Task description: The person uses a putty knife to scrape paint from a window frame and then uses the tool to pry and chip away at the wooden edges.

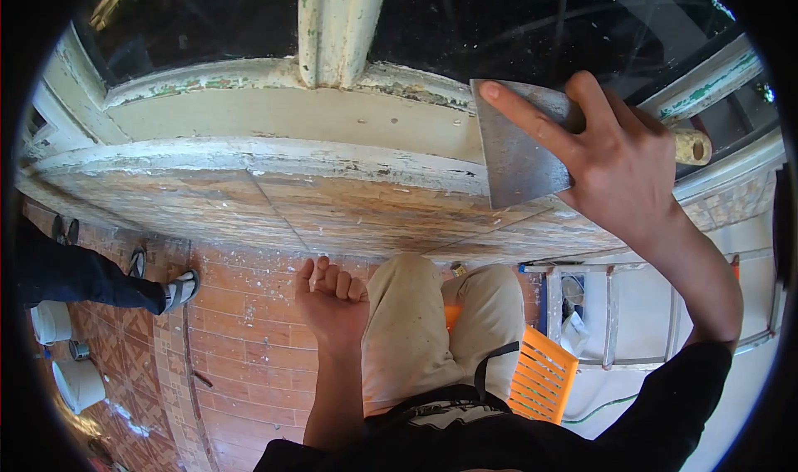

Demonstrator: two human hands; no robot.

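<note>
My right hand is wrapped around a wide putty knife. Its index finger lies stretched along the metal blade, and the pale handle end with a hole sticks out beyond the hand. The blade's left edge overlaps the lower rail of a window frame whose cream paint is chipped, with green patches showing. Below that rail runs a white, flaking sill. Beside my left knee, my left hand hangs in the air with its fingers curled in; nothing shows in it.
An orange plastic chair is under me. At right lies a metal ladder. Another person's sandalled foot and white buckets are at left. Paint flakes dot the tiled floor. Dark window glass rises above the frame.
</note>
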